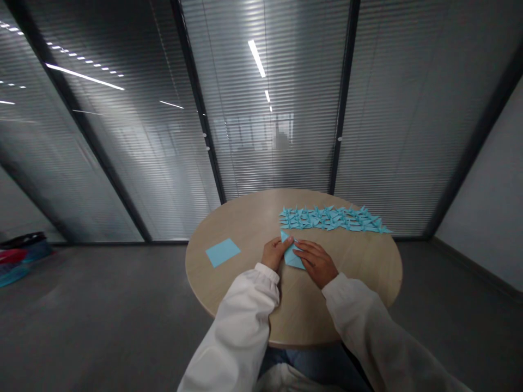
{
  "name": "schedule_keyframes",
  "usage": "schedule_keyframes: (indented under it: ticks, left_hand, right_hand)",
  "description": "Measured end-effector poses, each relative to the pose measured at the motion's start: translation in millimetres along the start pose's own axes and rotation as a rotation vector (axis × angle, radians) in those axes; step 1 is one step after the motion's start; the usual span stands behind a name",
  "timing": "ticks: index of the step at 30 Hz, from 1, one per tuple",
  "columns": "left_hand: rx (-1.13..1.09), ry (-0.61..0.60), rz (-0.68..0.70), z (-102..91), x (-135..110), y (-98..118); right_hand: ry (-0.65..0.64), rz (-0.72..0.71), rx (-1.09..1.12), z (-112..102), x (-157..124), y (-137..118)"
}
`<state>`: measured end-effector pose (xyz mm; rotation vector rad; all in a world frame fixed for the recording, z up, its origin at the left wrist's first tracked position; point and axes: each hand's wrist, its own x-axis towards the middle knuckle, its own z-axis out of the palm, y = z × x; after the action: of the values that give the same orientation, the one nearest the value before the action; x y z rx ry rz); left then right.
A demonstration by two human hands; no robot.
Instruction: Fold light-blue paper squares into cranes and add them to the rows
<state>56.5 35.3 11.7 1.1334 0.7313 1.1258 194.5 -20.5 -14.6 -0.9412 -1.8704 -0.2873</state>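
A partly folded piece of light blue origami paper (292,260) is between my hands above the middle of the round table. My left hand (274,253) grips its left edge, thumb on top and fingers curled. From the right, my right hand (317,262) has its fingers together on the paper's upper right part, covering some of the folds. The right thumb is mostly hidden. Just beyond my hands lie several folded blue paper cranes (327,218), packed close together in rows. To the left, a flat blue stack or sheet of square paper (223,252) lies on the tabletop.
The round wooden table (245,218) stands close to a glass partition with blinds (281,158). Red and blue bags or containers (20,258), blurred, sit on the grey floor at far left. A white wall (490,218) rises on the right.
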Motion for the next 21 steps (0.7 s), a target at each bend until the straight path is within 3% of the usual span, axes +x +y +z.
schedule_keyframes:
  ticks: [6, 11, 14, 17, 21]
  left_hand:
    - [0.02, 0.015, 0.047, -2.6, 0.0, 1.0]
    - [0.027, 0.013, 0.01, 2.0, -4.5, 5.0]
    - [0.06, -0.011, -0.001, 3.0, -5.0, 4.4]
    - [0.104, -0.032, -0.004, 1.5, -3.2, 1.6]
    - [0.14, -0.047, -0.006, 0.1, -2.4, 0.6]
  right_hand:
    - [0.027, 0.107, 0.132, -2.9, 5.1, -10.7]
    - [0.118, 0.545, 0.271, -5.2, 7.1, -8.1]
    - [0.002, 0.752, 0.405, -2.3, 6.0, -2.5]
    - [-0.136, 0.783, 0.552, -0.7, 5.3, 0.7]
    - [-0.176, 0.811, 0.662, -3.4, 7.0, -0.5]
